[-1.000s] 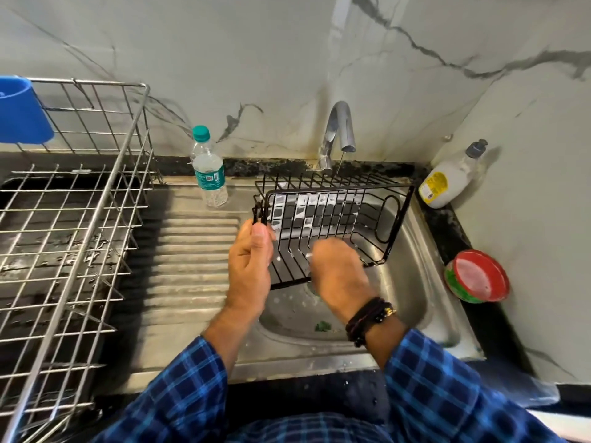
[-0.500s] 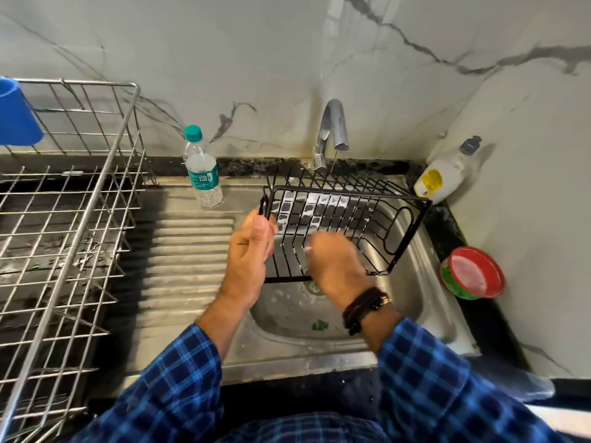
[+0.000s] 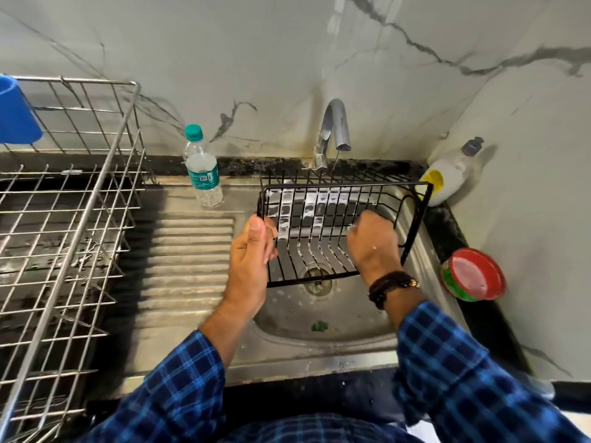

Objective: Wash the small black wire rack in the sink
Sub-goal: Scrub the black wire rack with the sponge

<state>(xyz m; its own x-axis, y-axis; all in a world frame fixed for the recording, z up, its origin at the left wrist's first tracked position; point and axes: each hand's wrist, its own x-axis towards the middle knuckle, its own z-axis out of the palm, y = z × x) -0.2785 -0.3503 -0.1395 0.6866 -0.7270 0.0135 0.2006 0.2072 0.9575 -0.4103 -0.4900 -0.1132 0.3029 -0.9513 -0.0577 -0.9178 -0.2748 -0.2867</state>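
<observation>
Fingers first, and the right hand [image 3: 372, 241] gives little away: it is knuckles-up inside the small black wire rack [image 3: 319, 225], fingers curled down out of sight, so whether it holds a scrubber or nothing, I cannot tell. A fleck of white foam sits on the knuckles. The left hand [image 3: 252, 251] is plain enough, thumb over the rack's left end, fingers wrapped behind the wires. The rack hangs tilted over the sink [image 3: 319, 343], open side towards the camera, soapy film caught between its back wires, just below the faucet [image 3: 332, 129]. The drain [image 3: 318, 279] shows only through the rack's lower bars. At the left edge a blue cup [image 3: 16, 113] is cut off by the frame, and the large steel dish rack [image 3: 64, 219] runs out of view below. Against half a second ago, the right hand has slid rightwards along the rack, now close to the looped handle at its right end, while the left keeps the same grip.
</observation>
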